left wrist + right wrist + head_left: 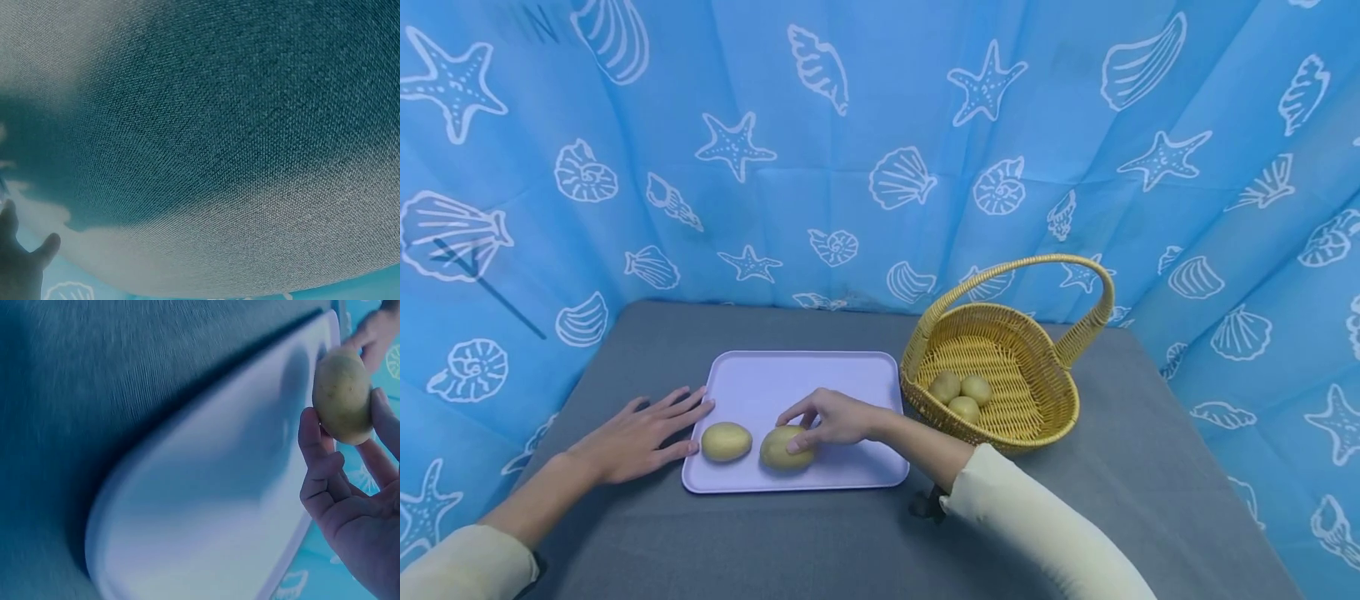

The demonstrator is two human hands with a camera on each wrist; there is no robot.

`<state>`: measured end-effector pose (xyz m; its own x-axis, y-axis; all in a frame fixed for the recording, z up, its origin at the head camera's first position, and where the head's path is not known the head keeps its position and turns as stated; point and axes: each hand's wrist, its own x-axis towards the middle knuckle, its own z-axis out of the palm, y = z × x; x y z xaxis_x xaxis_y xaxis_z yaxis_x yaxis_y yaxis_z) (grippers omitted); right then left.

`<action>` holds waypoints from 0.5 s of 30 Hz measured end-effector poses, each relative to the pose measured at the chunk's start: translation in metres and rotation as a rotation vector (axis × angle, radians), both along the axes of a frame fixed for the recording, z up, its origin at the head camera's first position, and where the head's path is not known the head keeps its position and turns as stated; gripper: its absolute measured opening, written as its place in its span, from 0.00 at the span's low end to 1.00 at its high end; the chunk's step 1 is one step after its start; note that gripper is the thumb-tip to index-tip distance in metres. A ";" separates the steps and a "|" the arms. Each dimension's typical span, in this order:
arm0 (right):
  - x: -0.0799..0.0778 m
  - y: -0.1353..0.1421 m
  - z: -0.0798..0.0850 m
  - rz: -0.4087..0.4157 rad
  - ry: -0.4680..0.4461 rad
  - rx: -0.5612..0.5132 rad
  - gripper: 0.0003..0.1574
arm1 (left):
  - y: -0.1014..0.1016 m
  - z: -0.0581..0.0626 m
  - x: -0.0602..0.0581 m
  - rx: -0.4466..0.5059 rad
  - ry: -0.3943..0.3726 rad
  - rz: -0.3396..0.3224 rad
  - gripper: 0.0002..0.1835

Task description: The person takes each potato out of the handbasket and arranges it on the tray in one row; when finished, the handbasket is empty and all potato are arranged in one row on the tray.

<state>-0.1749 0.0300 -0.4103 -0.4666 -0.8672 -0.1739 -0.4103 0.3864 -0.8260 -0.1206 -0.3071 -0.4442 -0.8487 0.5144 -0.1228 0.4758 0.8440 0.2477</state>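
Note:
On a pale lilac tray (835, 379) are two potatoes. My right hand (838, 417) grips the right one, a large yellow-brown potato (781, 454), between thumb and fingers; the right wrist view also shows this potato (342, 394) held by the fingertips of the right hand (356, 500). The other potato (726, 442) lies near the tray's left edge. Beside it my left hand (640, 437) lies with fingers spread, fingertips at the tray's left rim. In the left wrist view only part of the left hand (22, 262) shows, dark at the lower left corner.
A golden wicker basket (1060, 400) with a tall arched handle stands right of the tray, with three potatoes (964, 408) inside. Grey cloth (760, 542) covers the table. A blue curtain (865, 108) with shell and starfish prints hangs behind and at the sides.

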 end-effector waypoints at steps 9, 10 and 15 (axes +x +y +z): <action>0.009 -0.003 0.000 -0.043 0.043 0.075 0.28 | 0.002 0.005 0.001 0.002 -0.007 -0.004 0.36; 0.008 -0.001 0.000 -0.035 0.055 0.086 0.29 | 0.002 0.005 0.001 0.002 -0.007 -0.005 0.36; 0.008 0.013 0.007 0.027 0.032 0.104 0.36 | 0.002 0.004 0.002 0.000 -0.004 -0.008 0.36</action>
<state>-0.1664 0.0428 -0.4030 -0.4505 -0.8574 -0.2488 -0.4473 0.4579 -0.7683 -0.1191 -0.3051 -0.4398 -0.8440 0.5214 -0.1258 0.4817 0.8400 0.2497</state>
